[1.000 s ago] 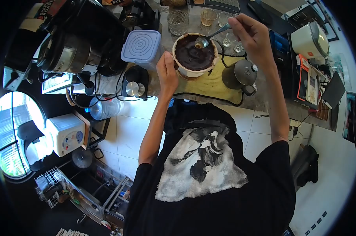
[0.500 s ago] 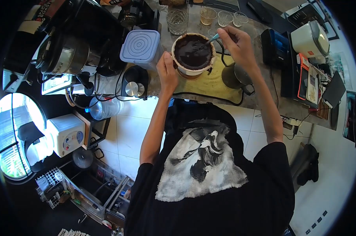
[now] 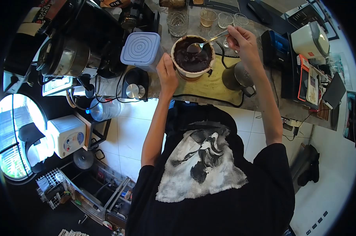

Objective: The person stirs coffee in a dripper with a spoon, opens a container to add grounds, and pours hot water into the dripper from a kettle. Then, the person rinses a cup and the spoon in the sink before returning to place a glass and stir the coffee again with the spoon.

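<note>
Fingers of my right hand (image 3: 243,44) pinch a spoon (image 3: 201,45) by its handle, the bowl at the dark, wet contents (image 3: 187,61) of a white vessel (image 3: 192,74) above the yellow cloth (image 3: 201,89). My left hand (image 3: 167,76) grips the vessel's side — most of its fingers hidden — beside a lilac tub (image 3: 140,49). Glasses (image 3: 225,19) stand beyond; my right forearm partly blocks the grey pitcher (image 3: 233,78).
</note>
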A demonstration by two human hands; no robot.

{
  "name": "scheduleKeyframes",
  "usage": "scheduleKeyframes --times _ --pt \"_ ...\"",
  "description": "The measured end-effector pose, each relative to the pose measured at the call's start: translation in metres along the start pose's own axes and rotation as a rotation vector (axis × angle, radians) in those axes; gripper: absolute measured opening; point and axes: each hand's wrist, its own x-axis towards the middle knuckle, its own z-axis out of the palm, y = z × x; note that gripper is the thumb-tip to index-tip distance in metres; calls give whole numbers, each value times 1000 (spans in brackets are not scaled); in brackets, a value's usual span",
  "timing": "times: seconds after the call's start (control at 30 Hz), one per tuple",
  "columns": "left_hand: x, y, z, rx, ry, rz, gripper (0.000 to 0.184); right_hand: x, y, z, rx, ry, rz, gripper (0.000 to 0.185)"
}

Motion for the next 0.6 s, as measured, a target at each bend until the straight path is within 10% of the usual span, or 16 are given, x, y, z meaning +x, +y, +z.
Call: scheduleKeyframes --times 0.6 --pt "-2 1 3 -7 24 9 39 -20 1 16 -479 70 -311 27"
